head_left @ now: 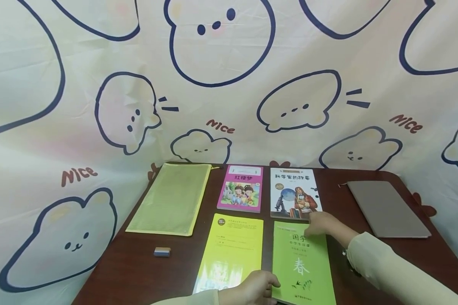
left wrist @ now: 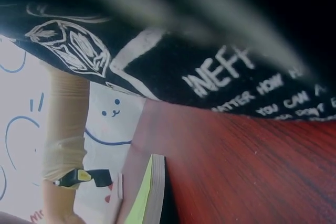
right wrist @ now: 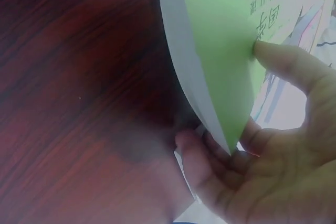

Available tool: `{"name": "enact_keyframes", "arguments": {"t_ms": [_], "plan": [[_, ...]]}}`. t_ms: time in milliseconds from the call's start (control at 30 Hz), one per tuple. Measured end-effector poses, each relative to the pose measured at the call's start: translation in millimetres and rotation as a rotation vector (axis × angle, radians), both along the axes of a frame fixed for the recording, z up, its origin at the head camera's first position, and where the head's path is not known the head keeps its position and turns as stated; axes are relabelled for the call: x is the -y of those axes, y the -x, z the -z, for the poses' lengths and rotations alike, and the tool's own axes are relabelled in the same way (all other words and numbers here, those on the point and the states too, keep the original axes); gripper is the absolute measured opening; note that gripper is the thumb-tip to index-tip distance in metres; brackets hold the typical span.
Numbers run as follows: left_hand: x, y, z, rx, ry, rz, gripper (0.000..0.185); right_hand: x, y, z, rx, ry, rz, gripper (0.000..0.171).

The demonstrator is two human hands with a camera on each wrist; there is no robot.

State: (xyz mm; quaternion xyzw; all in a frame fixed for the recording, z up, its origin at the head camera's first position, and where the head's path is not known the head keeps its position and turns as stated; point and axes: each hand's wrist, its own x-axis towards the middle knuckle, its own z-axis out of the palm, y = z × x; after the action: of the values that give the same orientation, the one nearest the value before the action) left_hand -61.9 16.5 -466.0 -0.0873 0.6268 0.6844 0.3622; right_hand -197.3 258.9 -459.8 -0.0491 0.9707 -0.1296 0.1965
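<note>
I had the thin green paperback workbook (head_left: 303, 267) at six o'clock on the dark red-brown wooden table (head_left: 137, 271). My right hand (head_left: 322, 224) pinched its far right corner, thumb on the cover, fingers curled beneath; my left hand (head_left: 252, 290) curled over its near left edge. I judged it light, bendy and glossy-slick, best gripped at corners. A cartoon-printed cloth (head_left: 229, 63) backed the table at twelve o'clock.

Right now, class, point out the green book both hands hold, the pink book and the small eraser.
green book (head_left: 303, 264), head view, cover's middle.
pink book (head_left: 241, 188), head view, cover picture.
eraser (head_left: 162, 251), head view, its top.
</note>
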Motion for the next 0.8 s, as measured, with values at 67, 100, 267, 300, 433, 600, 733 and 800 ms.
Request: {"name": "enact_keyframes", "arguments": {"t_ms": [67, 100, 267, 300, 433, 600, 733, 800], "plan": [[0, 0.7, -0.2, 0.019, -0.011, -0.002, 0.030, 0, 1.3, 0.8, 0.002, 0.010, -0.015, 0.045], [0, 1.0, -0.7, 0.027, -0.018, -0.003, 0.031, -1, 1.8, 1.2, 0.000, 0.010, -0.019, 0.044], [4, -0.5, -2.5, -0.009, -0.024, 0.046, 0.031, 0, 1.6, -0.8, -0.014, 0.014, -0.041, 0.027], [5, -1.1, -2.7, -0.032, -0.020, 0.054, 0.032, 1, 1.2, -1.8, -0.014, 0.017, -0.040, 0.024], [8, -2.7, -2.9, -0.088, -0.047, 0.048, 0.041, 0, -1.5, -7.1, -0.015, -0.004, -0.031, 0.022], [9, -2.5, -3.1, -0.111, -0.072, -0.003, 0.048, 2, -1.8, -9.5, -0.032, -0.084, 0.003, 0.027], [10, -2.1, -1.9, -0.134, -0.071, -0.092, 0.048, 5, 0.7, -8.3, -0.050, -0.156, 0.000, 0.033], [11, -1.1, -1.6, -0.138, -0.075, -0.133, 0.048, 7, 1.4, -8.5, -0.044, -0.174, 0.006, 0.034]]}}
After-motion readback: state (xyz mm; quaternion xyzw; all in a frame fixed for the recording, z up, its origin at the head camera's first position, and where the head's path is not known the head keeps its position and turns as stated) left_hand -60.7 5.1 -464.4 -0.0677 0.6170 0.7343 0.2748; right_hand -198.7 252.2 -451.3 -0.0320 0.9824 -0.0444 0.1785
